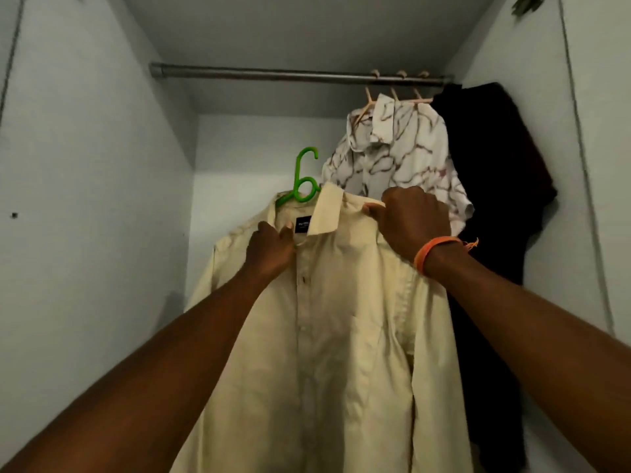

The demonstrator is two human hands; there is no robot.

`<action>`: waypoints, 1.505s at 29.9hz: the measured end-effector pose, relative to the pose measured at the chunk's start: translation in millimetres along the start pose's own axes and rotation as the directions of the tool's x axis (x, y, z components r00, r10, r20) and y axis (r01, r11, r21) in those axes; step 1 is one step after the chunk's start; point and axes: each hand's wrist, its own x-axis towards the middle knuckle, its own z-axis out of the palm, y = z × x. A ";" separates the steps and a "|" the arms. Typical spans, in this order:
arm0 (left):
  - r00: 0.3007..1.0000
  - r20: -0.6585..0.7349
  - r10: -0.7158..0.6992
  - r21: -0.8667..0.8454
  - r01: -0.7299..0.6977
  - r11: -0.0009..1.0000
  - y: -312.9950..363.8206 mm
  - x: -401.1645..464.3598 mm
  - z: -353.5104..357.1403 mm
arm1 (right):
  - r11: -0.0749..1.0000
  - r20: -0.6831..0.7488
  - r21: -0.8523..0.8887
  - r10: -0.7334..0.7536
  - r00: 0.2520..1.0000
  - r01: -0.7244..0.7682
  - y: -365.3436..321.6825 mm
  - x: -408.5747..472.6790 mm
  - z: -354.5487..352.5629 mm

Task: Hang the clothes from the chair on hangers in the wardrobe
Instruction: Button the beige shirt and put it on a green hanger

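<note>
On the R end of the rail you've got three pale hangers, hooks side by side and close together. A white shirt w/ brown marble-like lines hangs from them, collar up, front toward you, a bit tilted. Just R of it, touching, hangs a dark garment, v. dark, type can't tell; it drops well lower than the patterned shirt, against the R wall. Top R corner: something green, leafy-looking, blurred, can't ID. L wall panel has one small dark spot. Your R wrist carries an orange wristband w/ a frayed thread end sticking out R.
</note>
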 end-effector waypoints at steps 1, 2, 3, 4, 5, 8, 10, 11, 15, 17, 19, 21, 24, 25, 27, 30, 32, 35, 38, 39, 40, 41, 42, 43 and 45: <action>0.999 0.030 0.021 -0.022 -0.021 1.000 5.0 13.5 4.9 | 1.000 -0.023 -0.009 -0.001 1.000 0.001 1.6 15.6 8.2; 0.998 0.055 0.039 -0.050 -0.036 0.998 10.9 25.8 9.5 | 1.000 -0.039 -0.018 -0.001 0.999 0.000 3.1 29.8 13.9; 0.996 0.077 0.054 -0.073 -0.049 0.996 17.3 39.4 15.5 | 1.000 -0.053 -0.021 -0.001 0.999 0.000 4.5 45.7 22.0; 0.993 0.096 0.066 -0.092 -0.057 0.994 23.8 50.6 21.3 | 1.000 -0.065 -0.018 0.000 0.998 -0.002 6.1 60.8 27.7; 0.991 0.107 0.081 -0.107 -0.069 0.992 29.7 63.3 27.7 | 1.000 -0.076 -0.006 0.002 0.997 -0.002 6.8 76.9 33.7; 0.984 0.123 0.130 -0.186 -0.106 0.977 44.8 102.3 45.6 | 0.999 -0.107 0.026 0.025 0.994 -0.022 7.3 121.9 47.9; 0.981 0.117 0.157 -0.232 -0.127 0.964 51.7 130.2 56.4 | 0.999 -0.136 0.017 0.042 0.990 -0.040 7.8 152.0 58.2; 0.978 0.110 0.176 -0.251 -0.144 0.957 55.5 143.3 60.3 | 0.999 -0.145 0.015 0.051 0.988 -0.049 7.6 165.6 61.7; 0.956 0.099 0.276 -0.274 -0.240 0.931 70.8 184.7 73.2 | 0.999 -0.200 0.006 0.046 0.979 -0.045 5.6 211.8 75.7; 0.938 0.088 0.334 -0.288 -0.297 0.910 77.9 199.4 76.3 | 0.999 -0.217 -0.015 0.028 0.976 -0.032 0.2 227.2 82.8; 0.924 0.084 0.372 -0.322 -0.328 0.888 83.3 212.1 78.7 | 0.999 -0.236 -0.034 0.022 0.972 -0.030 -6.4 240.9 88.2; 0.921 0.093 0.377 -0.336 -0.328 0.883 88.5 221.9 80.7 | 0.999 -0.271 -0.035 0.028 0.962 -0.039 -10.7 251.9 89.8; 0.920 0.086 0.382 -0.326 -0.337 0.883 89.7 230.2 80.7 | 0.997 -0.333 -0.054 0.029 0.943 -0.050 -11.4 262.4 88.4; 0.914 0.087 0.397 -0.330 -0.350 0.877 89.3 230.2 80.4 | 0.997 -0.343 -0.064 0.028 0.939 -0.053 -9.9 262.6 87.6; 0.901 0.105 0.422 -0.335 -0.368 0.868 89.6 226.3 81.8 | 0.994 -0.342 -0.100 0.015 0.939 -0.052 -5.5 259.0 84.5; 0.880 0.148 0.452 -0.339 -0.384 0.859 95.1 214.6 82.2 | 0.985 -0.345 -0.169 -0.034 0.938 -0.026 -0.3 251.1 77.1; 0.868 0.168 0.467 -0.325 -0.398 0.858 102.4 209.5 79.7 | 0.978 -0.344 -0.208 -0.058 0.937 -0.016 0.6 253.1 74.3; 0.867 0.178 0.465 -0.319 -0.396 0.861 116.9 202.3 70.6 | 0.972 -0.326 -0.233 -0.055 0.944 -0.024 -1.9 264.0 66.6; 0.867 0.159 0.472 -0.314 -0.409 0.857 127.4 196.6 59.3 | 0.975 -0.332 -0.222 -0.057 0.942 -0.019 -8.7 274.4 56.5; 0.863 0.156 0.481 -0.313 -0.419 0.852 129.7 194.7 54.9 | 0.977 -0.338 -0.213 -0.056 0.940 -0.018 -10.9 276.4 53.0; 0.862 0.155 0.484 -0.312 -0.422 0.851 130.6 193.1 51.2 | 0.978 -0.342 -0.210 -0.054 0.938 -0.020 -12.1 276.5 50.5; 0.863 0.155 0.481 -0.308 -0.421 0.853 130.6 191.0 48.9 | 0.976 -0.350 -0.215 -0.055 0.935 -0.023 -11.2 274.6 49.0; 0.865 0.153 0.478 -0.307 -0.418 0.855 129.5 188.8 47.3 | 0.974 -0.358 -0.227 -0.060 0.932 -0.025 -8.7 271.4 47.9; 0.866 0.152 0.476 -0.309 -0.415 0.856 127.1 185.5 46.7 | 0.970 -0.363 -0.240 -0.066 0.930 -0.025 -5.3 266.1 46.6; 0.866 0.151 0.477 -0.315 -0.415 0.853 120.8 176.8 46.5 | 0.961 -0.348 -0.275 -0.079 0.934 -0.021 0.4 254.8 43.7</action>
